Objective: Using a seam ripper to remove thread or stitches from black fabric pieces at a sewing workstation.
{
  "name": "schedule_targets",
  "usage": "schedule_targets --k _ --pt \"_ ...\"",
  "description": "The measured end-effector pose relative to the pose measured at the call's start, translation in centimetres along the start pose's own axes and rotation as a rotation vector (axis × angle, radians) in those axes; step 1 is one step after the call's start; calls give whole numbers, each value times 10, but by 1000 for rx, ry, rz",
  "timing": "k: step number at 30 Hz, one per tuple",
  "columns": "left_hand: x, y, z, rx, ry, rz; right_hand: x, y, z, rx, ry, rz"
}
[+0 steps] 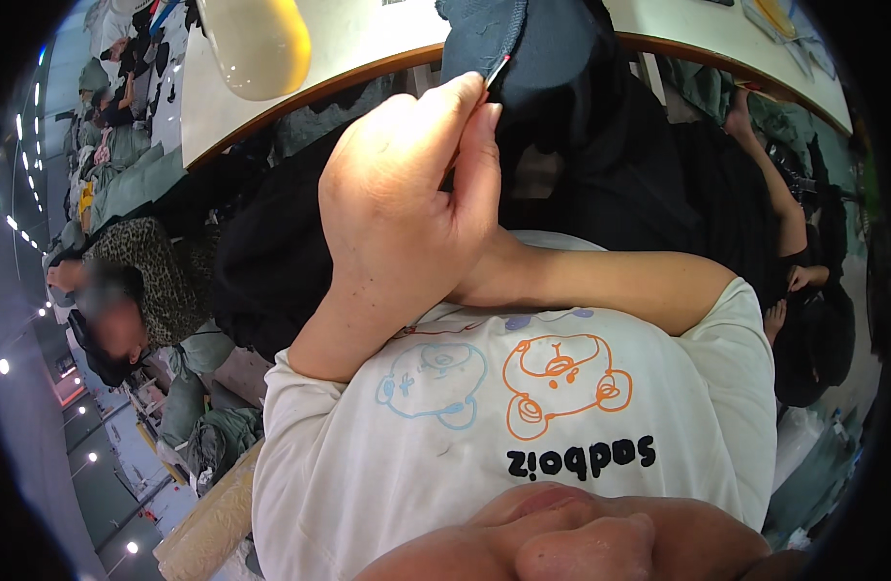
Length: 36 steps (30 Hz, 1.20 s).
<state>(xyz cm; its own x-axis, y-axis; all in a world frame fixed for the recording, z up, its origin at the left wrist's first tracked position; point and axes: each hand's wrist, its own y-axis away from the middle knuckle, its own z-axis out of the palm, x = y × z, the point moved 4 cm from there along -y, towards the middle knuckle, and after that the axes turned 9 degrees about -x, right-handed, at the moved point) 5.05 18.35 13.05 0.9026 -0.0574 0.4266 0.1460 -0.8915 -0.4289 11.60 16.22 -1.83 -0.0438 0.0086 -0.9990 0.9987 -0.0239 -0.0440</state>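
Note:
My left hand (pixel 397 184) is raised over my lap, back of the hand up, thumb and forefinger pinched together. A slim tool (pixel 497 75) with a small red tip, which looks like a seam ripper, sticks out from that pinch. Its point lies against a dark blue garment (pixel 561 58), beside a raised seam (pixel 512 34). The garment hangs over the table's front edge toward me. My right hand (pixel 489 276) passes beneath the left one; little beyond its wrist shows, and its fingers are hidden.
Ahead is a white table (pixel 368 34) with a brown edge. A translucent, yellow-lit object (pixel 256 48) stands on it at the left. Black cloth (pixel 649 184) covers my lap. One person (pixel 155 281) is at the left, another (pixel 803 281) at the right. A cream fabric roll (pixel 208 513) lies lower left.

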Motion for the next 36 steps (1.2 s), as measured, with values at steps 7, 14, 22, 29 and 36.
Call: schedule_targets --k 7,14,22,29,36 --pt "10 7 -2 -36 -95 -20 -19 8 -4 16 -58 -43" --pt "20 12 -6 -22 -109 -30 -28 11 5 18 -47 -77" --pt "26 8 -10 19 -99 -9 -19 11 20 15 29 -53" --pt "22 4 -8 78 -109 25 -10 9 29 6 171 -46" --pt "26 -3 -16 64 -92 53 -12 12 31 -5 369 -50"
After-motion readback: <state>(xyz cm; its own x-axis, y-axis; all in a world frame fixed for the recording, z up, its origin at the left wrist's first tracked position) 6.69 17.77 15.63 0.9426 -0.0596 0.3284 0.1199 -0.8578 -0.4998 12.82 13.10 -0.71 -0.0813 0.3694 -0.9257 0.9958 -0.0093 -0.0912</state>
